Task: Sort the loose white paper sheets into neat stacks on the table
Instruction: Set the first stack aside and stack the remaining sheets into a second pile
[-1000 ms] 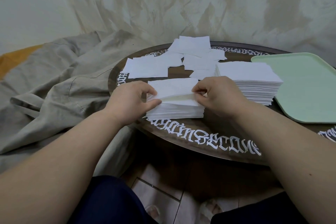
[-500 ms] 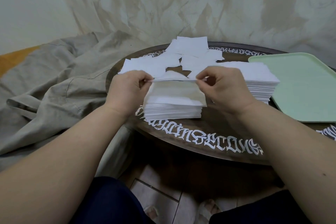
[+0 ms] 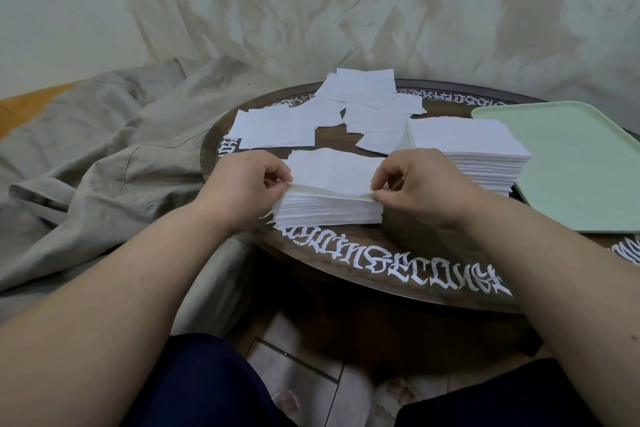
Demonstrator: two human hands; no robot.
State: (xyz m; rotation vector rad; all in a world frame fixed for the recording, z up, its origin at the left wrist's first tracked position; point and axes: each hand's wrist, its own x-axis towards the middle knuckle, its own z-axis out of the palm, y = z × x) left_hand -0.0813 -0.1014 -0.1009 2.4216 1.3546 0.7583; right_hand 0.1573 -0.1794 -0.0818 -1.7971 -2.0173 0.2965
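Two stacks and a scatter of sheets: all on the round table, listed from my left to my right.
Cloth [image 3: 104, 156]: a rumpled beige sheet lies off the table's left edge and runs up the wall behind.
Table [image 3: 346, 253]: dark and round, with white gothic lettering around its rim.
Loose sheets [image 3: 332, 114]: white papers spread unevenly and overlapping across the far left and middle of the table, beyond my hands.
Left hand [image 3: 242, 184]: fingers curled, thumb and fingertips pinching the left edge of the top sheet.
Top sheet [image 3: 332, 172]: held at both ends, its near edge lifted slightly off the pile beneath.
Near stack [image 3: 329, 210]: a squared pile of white sheets close to the table's front rim, directly between my hands.
Right hand [image 3: 415, 184]: fingers curled, pinching the right edge of the same top sheet.
Tall stack [image 3: 467, 146]: a thicker pile just behind and right of my right hand.
Tray [image 3: 581, 163]: pale green, on the table's right side, just beside the tall stack.
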